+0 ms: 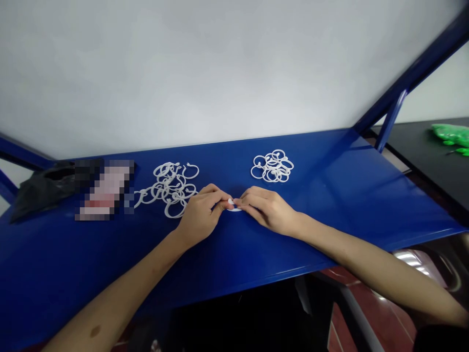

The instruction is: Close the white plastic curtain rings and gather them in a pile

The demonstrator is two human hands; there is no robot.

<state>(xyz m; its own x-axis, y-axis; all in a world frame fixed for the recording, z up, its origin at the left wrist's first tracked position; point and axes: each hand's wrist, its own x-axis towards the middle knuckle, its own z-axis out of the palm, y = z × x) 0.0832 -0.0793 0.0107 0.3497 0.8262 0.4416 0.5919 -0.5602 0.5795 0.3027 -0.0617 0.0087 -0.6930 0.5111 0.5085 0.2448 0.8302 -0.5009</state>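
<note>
Between my two hands, over the middle of the blue shelf, is a small white plastic ring (235, 209), mostly covered by fingers. My left hand (203, 210) pinches its left side with thumb and forefinger, where a white tip shows. From the other side my right hand (266, 208) has its fingertips closed on the same ring. A loose pile of white rings (172, 183), several of them with open ends, lies just beyond and left of my left hand. Past my right hand sits a tighter pile of white rings (273, 166).
Blue metal shelf (330, 195) with a pale wall behind it. At its left end lie a black plastic bag (47, 188) and a pixelated flat pink item (104, 188). A blue frame post (392, 120) rises at right; beyond it, a green packet (452, 134) rests on a dark table.
</note>
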